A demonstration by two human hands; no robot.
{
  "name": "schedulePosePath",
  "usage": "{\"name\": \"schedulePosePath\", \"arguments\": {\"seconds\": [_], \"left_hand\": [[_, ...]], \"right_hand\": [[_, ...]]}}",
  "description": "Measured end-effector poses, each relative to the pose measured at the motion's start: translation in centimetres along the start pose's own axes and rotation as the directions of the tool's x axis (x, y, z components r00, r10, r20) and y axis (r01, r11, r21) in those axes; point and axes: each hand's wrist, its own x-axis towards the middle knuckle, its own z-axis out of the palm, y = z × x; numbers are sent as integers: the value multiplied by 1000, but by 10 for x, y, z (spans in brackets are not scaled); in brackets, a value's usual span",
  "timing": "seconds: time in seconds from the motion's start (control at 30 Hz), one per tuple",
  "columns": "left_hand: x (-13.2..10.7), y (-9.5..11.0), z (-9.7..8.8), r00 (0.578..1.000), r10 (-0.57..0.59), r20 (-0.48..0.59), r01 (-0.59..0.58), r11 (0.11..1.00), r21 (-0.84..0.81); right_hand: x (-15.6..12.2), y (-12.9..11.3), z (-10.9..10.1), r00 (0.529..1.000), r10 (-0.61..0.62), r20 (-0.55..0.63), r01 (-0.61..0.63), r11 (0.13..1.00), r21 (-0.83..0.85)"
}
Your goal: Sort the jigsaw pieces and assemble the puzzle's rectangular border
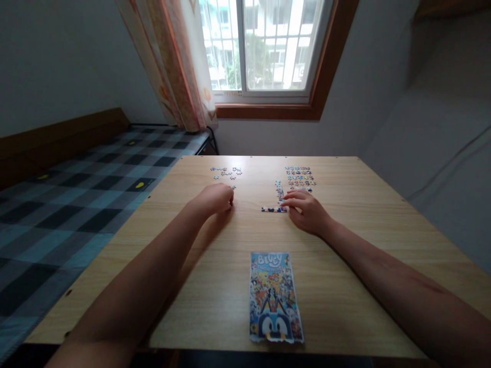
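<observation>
My left hand rests curled on the wooden table, fingers closed near a loose jigsaw piece; what it pinches, if anything, is hidden. My right hand lies on the table with its fingertips pressed on the right end of a short joined strip of jigsaw pieces. A joined column of pieces runs up from that strip. Small loose pieces lie scattered beyond my left hand. Rows of sorted pieces lie beyond my right hand.
A colourful puzzle packet lies flat near the table's front edge. A bed with a checked cover stands along the left side. A curtain and a window are behind the table.
</observation>
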Motion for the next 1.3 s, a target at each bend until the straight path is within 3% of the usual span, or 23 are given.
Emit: {"name": "schedulePosePath", "arguments": {"seconds": [0.2, 0.37, 0.63, 0.87, 1.03, 1.3], "left_hand": [[-1, 0, -2, 1000, -28, 2, 28, 997, 73], [0, -3, 1, 1000, 2, -8, -2, 1000, -4], [6, -2, 11, 985, 151, -87, -162, 977, -140], [16, 21, 27, 948, 276, -158, -312, 906, -286], [17, 33, 33, 944, 244, -224, -316, 863, -394], [22, 34, 45, 929, 183, -321, -322, 827, -460]], "right_hand": [[0, -1, 1, 1000, 19, 13, -20, 1000, 8], [0, -1, 2, 1000, 19, 21, -19, 1000, 15], [3, -2, 1, 998, -2, 64, 1, 1000, 20], [3, -1, 2, 995, -6, 98, 4, 1000, 23], [3, -2, 3, 995, -10, 102, 8, 1000, 22], [4, -3, 4, 993, -12, 116, 10, 1000, 19]]}}
